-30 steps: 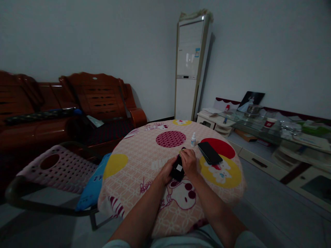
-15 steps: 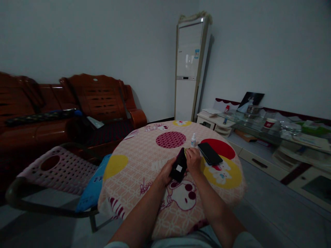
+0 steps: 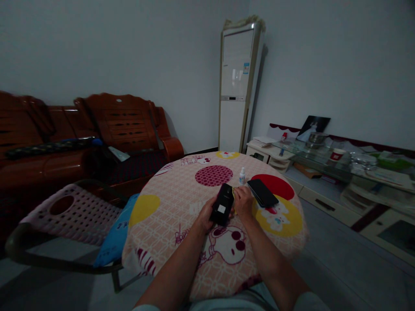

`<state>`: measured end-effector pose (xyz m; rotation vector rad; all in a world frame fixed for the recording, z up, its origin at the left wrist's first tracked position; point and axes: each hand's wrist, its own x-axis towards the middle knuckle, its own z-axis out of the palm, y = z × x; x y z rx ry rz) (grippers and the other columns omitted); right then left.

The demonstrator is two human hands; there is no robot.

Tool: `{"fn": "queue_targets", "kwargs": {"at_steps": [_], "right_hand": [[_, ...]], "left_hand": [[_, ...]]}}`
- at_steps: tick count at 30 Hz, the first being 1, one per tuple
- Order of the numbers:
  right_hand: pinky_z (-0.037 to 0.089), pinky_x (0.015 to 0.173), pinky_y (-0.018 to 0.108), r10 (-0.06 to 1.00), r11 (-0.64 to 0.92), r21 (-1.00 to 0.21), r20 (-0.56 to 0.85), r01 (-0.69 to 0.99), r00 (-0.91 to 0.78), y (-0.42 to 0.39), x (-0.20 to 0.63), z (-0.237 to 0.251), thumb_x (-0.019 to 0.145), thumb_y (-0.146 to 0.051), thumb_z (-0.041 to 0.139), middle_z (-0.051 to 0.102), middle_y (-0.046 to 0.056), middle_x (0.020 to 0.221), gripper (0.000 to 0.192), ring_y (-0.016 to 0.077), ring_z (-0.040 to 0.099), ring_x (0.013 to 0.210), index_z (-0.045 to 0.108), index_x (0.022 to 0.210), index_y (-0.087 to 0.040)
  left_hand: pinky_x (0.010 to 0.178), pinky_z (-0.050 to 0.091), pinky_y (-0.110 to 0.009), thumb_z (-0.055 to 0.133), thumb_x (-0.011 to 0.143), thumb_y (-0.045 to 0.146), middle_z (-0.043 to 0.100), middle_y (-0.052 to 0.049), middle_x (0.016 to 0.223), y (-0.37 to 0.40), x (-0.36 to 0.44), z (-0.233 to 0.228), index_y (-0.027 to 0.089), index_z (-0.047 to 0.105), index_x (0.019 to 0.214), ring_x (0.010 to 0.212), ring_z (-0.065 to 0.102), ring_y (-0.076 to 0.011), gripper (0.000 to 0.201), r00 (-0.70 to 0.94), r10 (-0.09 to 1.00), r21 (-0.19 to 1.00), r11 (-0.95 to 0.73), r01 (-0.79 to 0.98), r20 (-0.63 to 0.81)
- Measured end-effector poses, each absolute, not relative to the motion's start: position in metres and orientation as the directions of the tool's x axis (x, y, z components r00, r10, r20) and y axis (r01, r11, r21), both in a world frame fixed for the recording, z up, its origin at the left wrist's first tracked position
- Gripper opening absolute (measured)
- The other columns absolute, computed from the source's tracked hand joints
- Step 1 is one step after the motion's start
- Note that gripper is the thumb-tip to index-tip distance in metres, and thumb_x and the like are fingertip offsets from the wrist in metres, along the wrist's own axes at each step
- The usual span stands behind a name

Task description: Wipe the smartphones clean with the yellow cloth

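Note:
My left hand (image 3: 207, 215) is closed around the left edge of a black smartphone (image 3: 223, 199), whose back faces up and carries a white square sticker. At the phone's upper right edge, my right hand (image 3: 243, 201) has its fingers bent together. They pinch a small yellowish piece (image 3: 234, 191), mostly hidden by the fingers; its kind is unclear. Right of that hand lies a second dark phone or flat case (image 3: 263, 193) on the tablecloth. Just beyond the hands a small white spray bottle (image 3: 242, 176) stands upright.
A round table with a patterned cloth (image 3: 175, 190) is in front of me. To the left stand a woven chair (image 3: 74, 211) with a blue cushion (image 3: 116, 235) and a wooden sofa (image 3: 123, 121). A glass-topped cabinet (image 3: 324, 155) holds a paper cup (image 3: 337, 154) and clutter.
The phone has turned in my left hand, so more of its back now faces me. My right hand stays near its upper right edge, and the yellowish piece shows along that side.

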<state>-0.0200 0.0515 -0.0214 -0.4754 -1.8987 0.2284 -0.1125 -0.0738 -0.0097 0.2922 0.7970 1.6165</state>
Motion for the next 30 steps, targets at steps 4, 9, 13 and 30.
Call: {"fn": "queue_targets", "kwargs": {"at_steps": [4,9,13,30], "right_hand": [[0.043,0.074,0.033,0.405,0.914,-0.369,0.835,0.167,-0.373,0.037,-0.023,-0.02,0.091,-0.014,0.045,0.06,0.006,0.079,0.026,0.0206,0.051,0.081,0.068,0.082,-0.018],[0.044,0.078,0.033,0.314,0.947,-0.303,0.811,0.105,-0.494,0.016,-0.029,-0.021,0.091,-0.014,0.049,0.06,0.006,0.082,0.022,0.0203,0.051,0.084,0.067,0.081,-0.02],[0.044,0.079,0.033,0.272,0.96,-0.263,0.811,0.092,-0.517,0.015,-0.03,-0.02,0.091,-0.014,0.049,0.059,0.006,0.082,0.022,0.0203,0.051,0.084,0.066,0.079,-0.02],[0.043,0.075,0.033,0.399,0.915,-0.355,0.859,0.19,-0.32,0.043,-0.02,-0.021,0.091,-0.017,0.048,0.058,0.006,0.079,0.022,0.0201,0.05,0.081,0.069,0.087,-0.017]], "left_hand": [[0.065,0.056,-0.038,0.049,0.09,0.038,0.071,-0.011,0.08,-0.071,-0.117,-0.007,0.01,0.064,0.095,0.066,0.068,-0.0232,0.033,-0.351,0.896,0.591,-0.133,-0.796,-0.271],[0.062,0.054,-0.028,0.053,0.089,0.032,0.069,-0.006,0.07,-0.071,-0.124,-0.002,0.012,0.064,0.081,0.058,0.065,-0.0163,0.024,-0.495,0.811,0.57,-0.257,-0.78,-0.311],[0.062,0.054,-0.027,0.051,0.09,0.032,0.069,-0.005,0.07,-0.072,-0.126,-0.002,0.012,0.064,0.081,0.059,0.065,-0.0156,0.025,-0.521,0.798,0.591,-0.271,-0.76,-0.304],[0.059,0.057,-0.039,0.058,0.085,0.04,0.069,-0.011,0.08,-0.073,-0.115,-0.013,0.012,0.062,0.102,0.067,0.067,-0.024,0.033,-0.37,0.894,0.736,-0.071,-0.673,-0.252]]}}
